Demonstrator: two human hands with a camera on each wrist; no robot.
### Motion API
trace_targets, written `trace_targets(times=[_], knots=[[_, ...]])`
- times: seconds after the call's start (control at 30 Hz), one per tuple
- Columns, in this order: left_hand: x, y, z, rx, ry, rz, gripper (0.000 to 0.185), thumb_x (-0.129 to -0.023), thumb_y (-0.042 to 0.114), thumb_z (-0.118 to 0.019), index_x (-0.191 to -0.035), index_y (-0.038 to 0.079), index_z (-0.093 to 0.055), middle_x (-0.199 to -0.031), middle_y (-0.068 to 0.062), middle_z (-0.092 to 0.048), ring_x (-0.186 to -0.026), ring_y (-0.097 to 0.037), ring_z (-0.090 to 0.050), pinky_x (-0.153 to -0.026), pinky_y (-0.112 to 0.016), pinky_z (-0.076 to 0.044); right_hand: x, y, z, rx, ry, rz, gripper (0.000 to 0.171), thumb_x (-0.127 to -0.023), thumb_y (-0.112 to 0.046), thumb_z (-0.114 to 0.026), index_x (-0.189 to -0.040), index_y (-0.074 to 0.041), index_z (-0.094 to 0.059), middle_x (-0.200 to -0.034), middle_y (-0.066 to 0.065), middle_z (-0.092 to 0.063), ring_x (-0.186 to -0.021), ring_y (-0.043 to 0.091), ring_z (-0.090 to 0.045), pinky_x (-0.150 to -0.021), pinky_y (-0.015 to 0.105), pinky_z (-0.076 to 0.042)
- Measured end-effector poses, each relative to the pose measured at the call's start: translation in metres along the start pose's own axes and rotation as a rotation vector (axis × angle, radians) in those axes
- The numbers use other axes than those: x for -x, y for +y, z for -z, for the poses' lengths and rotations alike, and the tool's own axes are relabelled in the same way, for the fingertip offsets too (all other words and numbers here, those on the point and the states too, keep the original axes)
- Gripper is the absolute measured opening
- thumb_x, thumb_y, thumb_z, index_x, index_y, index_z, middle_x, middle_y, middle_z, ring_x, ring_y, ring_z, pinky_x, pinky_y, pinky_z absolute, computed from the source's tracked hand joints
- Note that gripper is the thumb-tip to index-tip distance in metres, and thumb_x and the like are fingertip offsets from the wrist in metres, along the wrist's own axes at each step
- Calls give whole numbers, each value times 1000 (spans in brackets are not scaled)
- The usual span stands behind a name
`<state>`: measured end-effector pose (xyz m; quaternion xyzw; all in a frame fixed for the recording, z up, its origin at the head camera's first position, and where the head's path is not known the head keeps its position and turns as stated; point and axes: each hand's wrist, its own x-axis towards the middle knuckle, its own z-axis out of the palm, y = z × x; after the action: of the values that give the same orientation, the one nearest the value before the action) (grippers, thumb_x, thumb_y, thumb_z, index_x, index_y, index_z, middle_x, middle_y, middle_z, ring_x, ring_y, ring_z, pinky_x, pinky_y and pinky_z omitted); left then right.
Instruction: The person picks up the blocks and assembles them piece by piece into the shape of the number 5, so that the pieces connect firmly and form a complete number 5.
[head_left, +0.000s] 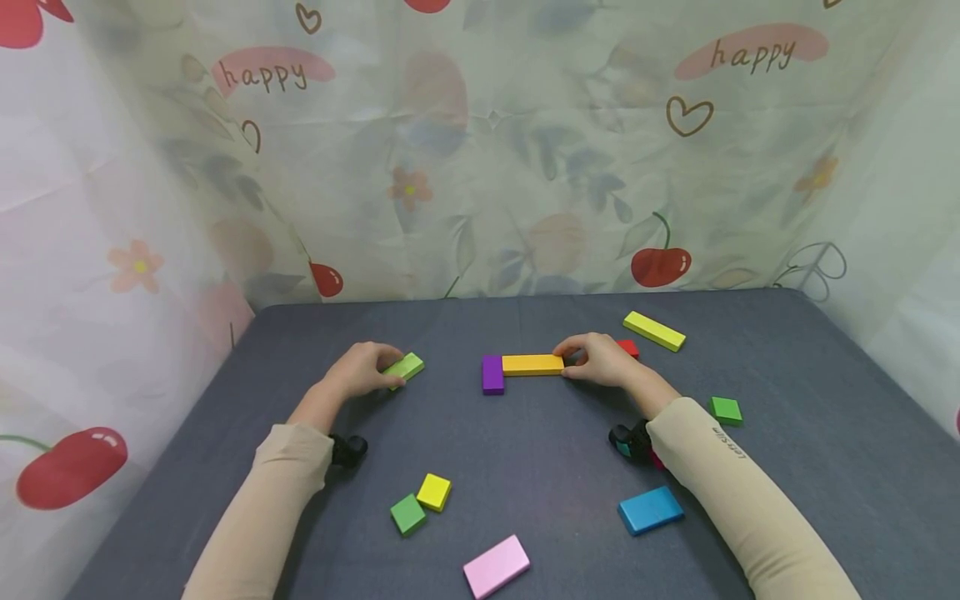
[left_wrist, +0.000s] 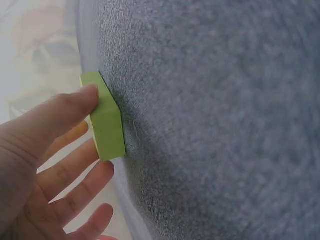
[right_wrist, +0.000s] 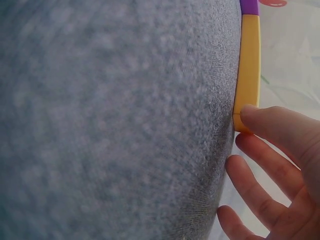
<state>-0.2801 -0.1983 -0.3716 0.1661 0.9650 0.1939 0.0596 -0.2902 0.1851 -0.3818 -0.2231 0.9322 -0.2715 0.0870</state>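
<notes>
My left hand [head_left: 362, 369] pinches a light green block [head_left: 407, 367] at the left of the table; the left wrist view has the thumb on one face of the block [left_wrist: 108, 130] and fingers behind it. Further right, a purple block [head_left: 492, 375] stands crosswise against the left end of a long orange-yellow block [head_left: 531, 365]. The right end of that long block is between the thumb and fingers of my right hand [head_left: 600, 360]. In the right wrist view, the thumb presses near the end of the orange-yellow block [right_wrist: 248, 65].
Behind my right hand lie a partly hidden red block [head_left: 628, 347] and a long yellow block [head_left: 654, 331]. A green block [head_left: 725, 410] and a blue block [head_left: 651, 510] lie to the right. Nearer are a yellow cube [head_left: 433, 492], a green cube [head_left: 408, 514] and a pink block [head_left: 497, 567].
</notes>
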Motion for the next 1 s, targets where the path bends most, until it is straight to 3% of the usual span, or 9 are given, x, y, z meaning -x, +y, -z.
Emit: trace_targets(times=[0.33,1.0], knots=[[1,3,0,-26,18,47,42,-84,21,-69,-121,3,-62,-114,-19,-65,-105,-31,-61,-87,-45,-50,0,0,0,-2,5,5,33,-86,-13,-66,-118,-4,-63,-116,17,-64,-91,25,-66,-84,39,-54],[9,37,-7,35,72,-19,39,-82,20,-69,-118,6,-65,-112,-12,-68,-98,-24,-62,-79,-37,-51,0,1,-1,10,13,13,32,-87,-14,-65,-117,-4,-63,-115,17,-65,-92,26,-65,-84,40,-54]])
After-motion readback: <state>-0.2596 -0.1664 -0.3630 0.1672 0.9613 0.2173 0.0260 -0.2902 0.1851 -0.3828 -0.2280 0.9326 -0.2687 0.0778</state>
